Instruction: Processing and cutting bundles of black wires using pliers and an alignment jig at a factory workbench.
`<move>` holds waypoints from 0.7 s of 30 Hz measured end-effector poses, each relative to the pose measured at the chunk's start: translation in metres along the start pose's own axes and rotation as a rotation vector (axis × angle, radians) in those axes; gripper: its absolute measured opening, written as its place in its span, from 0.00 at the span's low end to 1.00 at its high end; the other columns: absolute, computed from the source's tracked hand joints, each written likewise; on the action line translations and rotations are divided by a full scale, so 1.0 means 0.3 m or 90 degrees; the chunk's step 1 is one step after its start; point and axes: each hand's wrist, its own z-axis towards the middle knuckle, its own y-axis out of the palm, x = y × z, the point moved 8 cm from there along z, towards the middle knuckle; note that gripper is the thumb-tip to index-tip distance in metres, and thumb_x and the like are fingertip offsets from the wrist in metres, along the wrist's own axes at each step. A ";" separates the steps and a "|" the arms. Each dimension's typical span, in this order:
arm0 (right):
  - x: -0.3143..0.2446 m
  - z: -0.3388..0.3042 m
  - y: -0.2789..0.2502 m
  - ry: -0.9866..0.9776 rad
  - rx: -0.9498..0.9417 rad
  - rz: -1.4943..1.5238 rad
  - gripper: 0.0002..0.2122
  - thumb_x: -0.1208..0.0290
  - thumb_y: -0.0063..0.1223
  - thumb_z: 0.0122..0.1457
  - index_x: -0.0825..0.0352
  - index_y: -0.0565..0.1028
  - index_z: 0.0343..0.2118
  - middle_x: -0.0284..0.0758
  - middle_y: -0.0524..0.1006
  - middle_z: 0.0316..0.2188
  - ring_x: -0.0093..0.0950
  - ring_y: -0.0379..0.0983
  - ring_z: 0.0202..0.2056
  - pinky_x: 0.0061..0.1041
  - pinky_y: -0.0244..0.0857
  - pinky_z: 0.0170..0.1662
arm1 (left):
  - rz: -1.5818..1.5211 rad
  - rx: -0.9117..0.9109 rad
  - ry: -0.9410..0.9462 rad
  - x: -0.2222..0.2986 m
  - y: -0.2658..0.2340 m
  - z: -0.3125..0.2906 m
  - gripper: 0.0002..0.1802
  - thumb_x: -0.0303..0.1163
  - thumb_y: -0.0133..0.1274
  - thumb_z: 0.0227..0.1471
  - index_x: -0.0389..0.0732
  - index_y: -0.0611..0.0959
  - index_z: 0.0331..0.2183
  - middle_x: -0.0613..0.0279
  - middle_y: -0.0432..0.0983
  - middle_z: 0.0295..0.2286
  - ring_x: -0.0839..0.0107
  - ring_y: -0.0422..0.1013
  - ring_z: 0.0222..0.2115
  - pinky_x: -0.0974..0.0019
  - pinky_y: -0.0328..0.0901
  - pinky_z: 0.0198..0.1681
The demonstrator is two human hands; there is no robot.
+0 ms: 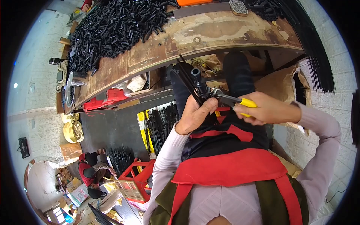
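In my left hand (195, 117), over my lap, is a bundle of thin black rods round a black tubular piece (202, 87); it looks like an umbrella frame. The tube's round open end points up, away from my body. My right hand (275, 108) is wrapped round the yellow handles of pliers (247, 103). Their metal jaws meet the side of the tubular piece, just beyond my left thumb. What exactly lies between the jaws is too small to make out. The lower ends of the rods disappear behind my left hand.
Ahead stands a wooden workbench (210, 32) with a big heap of small black tubular parts (120, 28). Long black rods (318, 56) hang off its right end. More rods (163, 122) lie at my left, near a red plastic crate (137, 172). Another person (92, 170) works farther left.
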 end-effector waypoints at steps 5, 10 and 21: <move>-0.047 -0.045 -0.025 -0.018 0.012 0.032 0.14 0.60 0.46 0.66 0.68 0.70 0.32 0.30 0.67 0.16 0.17 0.63 0.14 0.19 0.54 0.16 | -0.022 0.011 -0.007 -0.014 0.006 0.017 0.13 0.37 0.51 0.62 0.37 0.74 0.36 0.74 0.63 0.22 0.83 0.57 0.22 0.76 0.55 0.25; -0.212 -0.135 -0.130 0.108 0.019 -0.276 0.17 0.55 0.46 0.66 0.69 0.70 0.35 0.31 0.73 0.17 0.21 0.69 0.16 0.21 0.63 0.19 | 0.042 0.083 -0.005 -0.010 0.041 0.034 0.13 0.36 0.50 0.63 0.35 0.75 0.40 0.73 0.65 0.23 0.84 0.58 0.22 0.78 0.55 0.24; -0.120 -0.025 -0.078 -0.384 0.271 -0.465 0.22 0.72 0.47 0.64 0.62 0.64 0.61 0.38 0.75 0.40 0.32 0.70 0.42 0.29 0.60 0.49 | -0.091 0.127 0.052 0.007 -0.055 0.030 0.14 0.33 0.49 0.63 0.38 0.69 0.46 0.70 0.63 0.24 0.79 0.60 0.22 0.75 0.58 0.26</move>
